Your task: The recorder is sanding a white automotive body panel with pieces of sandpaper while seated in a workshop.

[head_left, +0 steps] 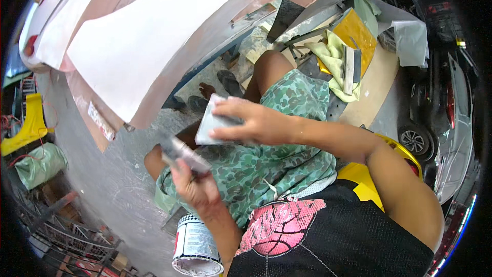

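Over my lap, my right hand (251, 121) grips a flat, pale grey plate (206, 125) from above, with the fingers spread across it. My left hand (197, 187) is lower and to the left, closed round a thin rectangular piece (188, 155) with a light pinkish face and a dark edge, blurred by motion. The two pieces are close together but apart. Beyond both hands curves a large car body panel (133, 46), patched white and dull pink. By my left forearm stands a paint can (196, 246) with a pale label.
At the right, a yellow-green cloth (330, 61) lies under a long sanding block (352, 70), beside an amber sheet (359, 33). A grey car (453, 138) is at the far right. A yellow part (28, 125) and a green bag (41, 165) are at the left.
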`<state>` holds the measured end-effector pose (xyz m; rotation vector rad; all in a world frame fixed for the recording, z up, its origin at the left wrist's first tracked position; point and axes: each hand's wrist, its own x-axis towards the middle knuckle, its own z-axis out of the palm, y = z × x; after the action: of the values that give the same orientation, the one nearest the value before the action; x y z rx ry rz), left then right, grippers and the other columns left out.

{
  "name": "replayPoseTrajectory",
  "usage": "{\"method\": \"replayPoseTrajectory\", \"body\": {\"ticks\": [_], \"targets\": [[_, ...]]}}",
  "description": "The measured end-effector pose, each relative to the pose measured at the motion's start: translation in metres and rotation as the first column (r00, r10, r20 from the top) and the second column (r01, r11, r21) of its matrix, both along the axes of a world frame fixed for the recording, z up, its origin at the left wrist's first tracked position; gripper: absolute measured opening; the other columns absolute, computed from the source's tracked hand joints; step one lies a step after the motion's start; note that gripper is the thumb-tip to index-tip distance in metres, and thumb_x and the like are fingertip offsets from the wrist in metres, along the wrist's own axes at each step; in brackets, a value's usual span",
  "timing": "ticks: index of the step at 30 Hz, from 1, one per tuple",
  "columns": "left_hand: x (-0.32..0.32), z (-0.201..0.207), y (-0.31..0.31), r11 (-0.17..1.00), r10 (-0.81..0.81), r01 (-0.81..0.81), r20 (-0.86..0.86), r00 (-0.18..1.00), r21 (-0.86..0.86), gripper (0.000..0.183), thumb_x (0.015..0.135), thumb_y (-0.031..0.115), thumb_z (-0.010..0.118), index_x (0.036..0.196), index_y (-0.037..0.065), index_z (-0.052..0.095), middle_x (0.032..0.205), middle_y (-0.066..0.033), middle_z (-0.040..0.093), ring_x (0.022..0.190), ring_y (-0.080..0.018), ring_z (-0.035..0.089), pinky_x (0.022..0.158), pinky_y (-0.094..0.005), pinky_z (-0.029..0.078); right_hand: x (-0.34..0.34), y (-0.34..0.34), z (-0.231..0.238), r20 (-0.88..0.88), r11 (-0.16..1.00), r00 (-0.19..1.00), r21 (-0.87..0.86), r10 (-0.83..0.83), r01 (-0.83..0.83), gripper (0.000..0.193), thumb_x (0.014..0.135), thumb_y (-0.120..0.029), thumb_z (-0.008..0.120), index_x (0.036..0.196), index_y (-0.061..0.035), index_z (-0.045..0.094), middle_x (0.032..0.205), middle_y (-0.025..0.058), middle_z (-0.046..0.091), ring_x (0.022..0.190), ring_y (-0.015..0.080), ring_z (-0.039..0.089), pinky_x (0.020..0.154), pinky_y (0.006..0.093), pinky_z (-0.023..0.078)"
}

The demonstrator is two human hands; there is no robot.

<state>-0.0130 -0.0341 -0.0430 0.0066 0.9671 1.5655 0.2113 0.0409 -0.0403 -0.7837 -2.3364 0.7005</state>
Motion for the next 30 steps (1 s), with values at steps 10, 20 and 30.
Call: {"method": "replayPoseTrajectory", "body": {"ticks": [10, 20, 30], "targets": [[-0.073, -0.054, -0.004, 0.996, 0.073, -0.087, -0.306, 0.949, -0.034, 0.022, 0.1, 0.019, 0.06, 0.115, 0.002, 0.057, 0.103, -0.0067, 0.067, 0.088, -0.0152, 0.066, 0.071, -0.0276, 0.054, 0.01, 0.154, -0.046, -0.455, 0.401, 0.22, -0.352, -0.863, 0.846, 0.064, 0.08, 0.014, 0.04, 0.142, -0.0027, 0.04, 0.131, 0.024, 0.048, 0.12, 0.0372, 0.051, 0.108, 0.0442, 0.039], [-0.086, -0.085, -0.006, 0.986, 0.142, -0.154, -0.183, 0.973, -0.057, 0.02, 0.099, 0.02, 0.062, 0.108, 0.002, 0.062, 0.102, -0.0086, 0.069, 0.089, -0.0181, 0.066, 0.076, -0.0305, 0.052, -0.118, 0.101, -0.044, -0.524, 0.481, 0.308, -0.232, -0.794, 0.845, 0.071, 0.074, 0.016, 0.041, 0.143, -0.0034, 0.038, 0.125, 0.0255, 0.04, 0.121, 0.0433, 0.041, 0.107, 0.0469, 0.035], [-0.092, -0.085, -0.01, 0.992, 0.128, -0.128, -0.118, 0.985, 0.004, 0.021, 0.1, 0.016, 0.06, 0.114, 0.0, 0.061, 0.108, -0.0104, 0.069, 0.095, -0.0194, 0.067, 0.08, -0.0323, 0.055, -0.119, 0.046, -0.091, -0.231, 0.891, 0.868, -0.232, -0.44, 0.39, 0.057, 0.074, 0.002, 0.069, 0.129, -0.0124, 0.061, 0.134, 0.0255, 0.042, 0.121, 0.044, 0.047, 0.107, 0.0497, 0.038]]}}
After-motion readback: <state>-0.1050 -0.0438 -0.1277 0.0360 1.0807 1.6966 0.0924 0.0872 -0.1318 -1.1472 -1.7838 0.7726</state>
